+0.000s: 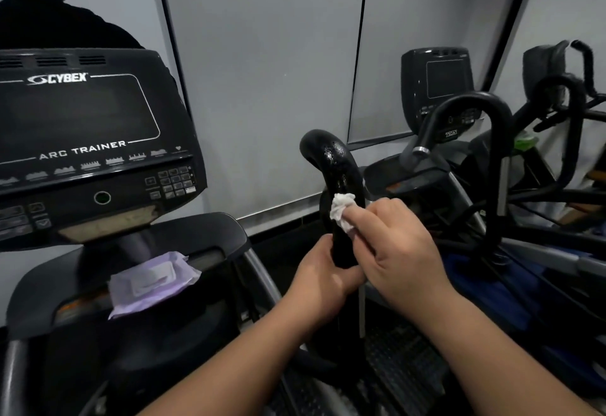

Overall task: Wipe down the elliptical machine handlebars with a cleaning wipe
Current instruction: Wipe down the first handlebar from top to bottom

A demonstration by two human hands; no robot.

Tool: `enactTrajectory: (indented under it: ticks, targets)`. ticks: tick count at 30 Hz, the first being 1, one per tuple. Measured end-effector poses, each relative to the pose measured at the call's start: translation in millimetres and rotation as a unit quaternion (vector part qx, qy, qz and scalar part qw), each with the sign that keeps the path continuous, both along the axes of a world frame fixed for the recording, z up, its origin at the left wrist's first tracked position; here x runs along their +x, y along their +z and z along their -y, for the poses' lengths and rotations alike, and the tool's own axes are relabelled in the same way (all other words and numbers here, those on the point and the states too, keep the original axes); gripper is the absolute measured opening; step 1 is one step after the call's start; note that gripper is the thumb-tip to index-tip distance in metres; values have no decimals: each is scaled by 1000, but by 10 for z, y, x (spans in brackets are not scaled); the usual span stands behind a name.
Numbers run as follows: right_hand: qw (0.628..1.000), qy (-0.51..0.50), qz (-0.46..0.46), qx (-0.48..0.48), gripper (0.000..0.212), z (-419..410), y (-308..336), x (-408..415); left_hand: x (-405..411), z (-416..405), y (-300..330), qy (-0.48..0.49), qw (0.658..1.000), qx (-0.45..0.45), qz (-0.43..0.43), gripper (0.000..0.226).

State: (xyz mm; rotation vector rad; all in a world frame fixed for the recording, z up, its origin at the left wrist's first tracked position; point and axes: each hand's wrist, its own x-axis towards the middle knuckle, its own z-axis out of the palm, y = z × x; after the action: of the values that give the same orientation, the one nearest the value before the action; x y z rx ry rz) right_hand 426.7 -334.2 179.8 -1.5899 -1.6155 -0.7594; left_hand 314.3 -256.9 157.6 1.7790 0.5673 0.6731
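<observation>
The right hand (398, 245) pinched the wipe (341, 210) against the handlebar (341, 169), whose long axis rose and curved above its fingers (360, 215), while the left hand (323, 279) gripped the bar just below.

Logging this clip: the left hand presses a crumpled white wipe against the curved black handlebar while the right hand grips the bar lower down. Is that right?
Not quite: the hands are swapped. The head view shows the right hand pressing the crumpled white wipe against the curved black handlebar, while the left hand grips the bar lower down.
</observation>
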Motion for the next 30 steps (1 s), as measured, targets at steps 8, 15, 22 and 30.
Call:
enactTrajectory:
  ticks: [8, 15, 22, 30]
  targets:
    - [1000, 11, 16, -3, 13, 24, -198, -85, 158, -32, -169, -21, 1000, 14, 17, 6]
    - [1000, 22, 12, -3, 19, -24, -105, -52, 171, -23, -240, -74, 994, 20, 73, 15]
    - [997, 38, -43, 49, 11, -27, -134, -67, 177, -12, -316, -78, 995, -1, 58, 20]
    - [990, 46, -103, 79, 14, 75, -223, -95, 190, 65, -365, -68, 996, -14, 55, 21]
